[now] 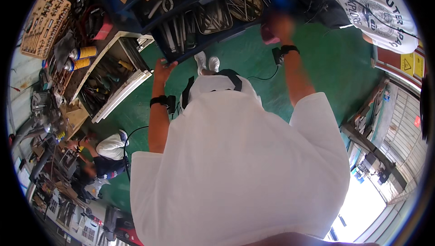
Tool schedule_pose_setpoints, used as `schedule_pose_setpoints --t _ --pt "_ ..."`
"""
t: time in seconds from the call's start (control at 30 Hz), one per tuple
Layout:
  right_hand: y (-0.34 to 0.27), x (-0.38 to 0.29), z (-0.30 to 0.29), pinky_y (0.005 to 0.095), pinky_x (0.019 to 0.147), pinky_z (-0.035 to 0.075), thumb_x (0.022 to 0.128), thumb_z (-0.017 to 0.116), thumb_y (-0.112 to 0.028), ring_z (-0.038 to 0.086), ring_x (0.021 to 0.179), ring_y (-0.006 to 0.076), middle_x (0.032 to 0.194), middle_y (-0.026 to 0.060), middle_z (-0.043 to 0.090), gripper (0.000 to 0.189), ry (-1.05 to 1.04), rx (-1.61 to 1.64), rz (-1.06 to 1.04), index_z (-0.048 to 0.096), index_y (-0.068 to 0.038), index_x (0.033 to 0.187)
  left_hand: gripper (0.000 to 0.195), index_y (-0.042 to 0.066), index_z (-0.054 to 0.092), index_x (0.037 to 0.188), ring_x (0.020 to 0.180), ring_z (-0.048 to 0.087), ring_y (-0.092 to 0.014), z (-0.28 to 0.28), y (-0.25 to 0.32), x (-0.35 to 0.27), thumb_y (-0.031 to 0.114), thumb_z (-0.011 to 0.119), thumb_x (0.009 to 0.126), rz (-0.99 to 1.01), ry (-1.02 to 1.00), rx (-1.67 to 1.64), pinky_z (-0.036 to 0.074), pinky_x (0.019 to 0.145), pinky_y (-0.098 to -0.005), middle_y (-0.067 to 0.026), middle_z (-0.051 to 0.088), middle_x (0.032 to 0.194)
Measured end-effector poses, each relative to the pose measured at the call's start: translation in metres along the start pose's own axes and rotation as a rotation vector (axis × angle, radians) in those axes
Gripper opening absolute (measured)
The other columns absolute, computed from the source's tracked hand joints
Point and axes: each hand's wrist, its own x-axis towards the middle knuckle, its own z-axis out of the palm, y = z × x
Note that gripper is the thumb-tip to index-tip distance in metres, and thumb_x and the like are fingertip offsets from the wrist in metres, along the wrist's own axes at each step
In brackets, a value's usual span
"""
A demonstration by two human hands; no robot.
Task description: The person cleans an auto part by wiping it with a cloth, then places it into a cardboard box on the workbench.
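My left hand (163, 72) is at the near left corner of a pulled-out dark blue tool drawer (200, 48), its fingers and thumb around the edge. Long metal tools (175, 35) lie in the drawer, beside a rectangular metal tray (213, 17) of slim metal pieces. A round tray (245, 5) with thin rods stands to its right. My right hand (282, 27), smeared by motion, is just past the drawer's right end. A dark pink cloth (269, 35) is bunched in it. Something blue above this hand is too blurred to name.
A workbench at left has an open drawer (102, 79) of hand tools, two spray cans (83, 52) and a socket set case (46, 23). One person (108, 159) crouches at lower left. Another, in a printed white shirt (373, 11), is at upper right. Cables hang from my wrists.
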Motion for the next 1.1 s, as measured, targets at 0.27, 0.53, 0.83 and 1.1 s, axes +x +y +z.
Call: schedule_pose_setpoints --t 0.27,0.53,0.83,1.1 --pt "-0.007 -0.002 0.035 0.0387 0.079 0.051 0.091 0.058 -0.021 0.063 0.096 0.0266 0.106 0.0111 0.066 0.022 0.149 0.058 0.159 0.066 -0.008 0.107 0.087 -0.005 0.051 0.125 0.099 0.068 -0.031 0.001 -0.016 0.006 0.05 0.088 0.069 0.088 0.021 0.016 0.054 0.083 -0.0385 -0.025 0.067 0.11" --pt "-0.131 -0.038 -0.099 0.0441 0.088 0.053 0.09 0.068 -0.036 0.067 0.102 0.041 0.107 0.0232 0.07 0.045 -0.164 1.141 0.495 0.069 0.002 0.112 0.087 0.0 0.051 0.13 0.1 0.068 -0.033 -0.002 -0.017 0.006 0.049 0.088 0.069 -0.039 -0.019 0.108 0.053 0.086 -0.0402 -0.0245 0.067 0.111" --pt "-0.219 -0.034 -0.154 0.0439 0.08 0.053 0.091 0.067 -0.037 0.068 0.093 0.0385 0.102 0.0233 0.069 0.044 -0.279 1.129 0.049 0.067 0.0 0.114 0.089 0.012 0.04 0.147 0.132 0.046 -0.038 0.029 0.117 -0.063 0.026 0.085 0.071 0.653 -0.007 0.567 0.043 0.106 -0.0464 -0.0213 0.047 0.144" --pt "-0.215 0.012 -0.227 0.0358 0.089 0.05 0.095 0.065 -0.034 0.064 0.101 0.0266 0.113 0.0153 0.067 0.049 -0.686 1.798 -0.161 0.057 0.0 0.13 0.068 0.01 0.055 0.131 0.118 0.053 -0.041 0.047 0.106 -0.049 0.008 0.078 0.066 0.697 0.025 -0.095 0.046 0.097 -0.0471 -0.017 0.057 0.122"
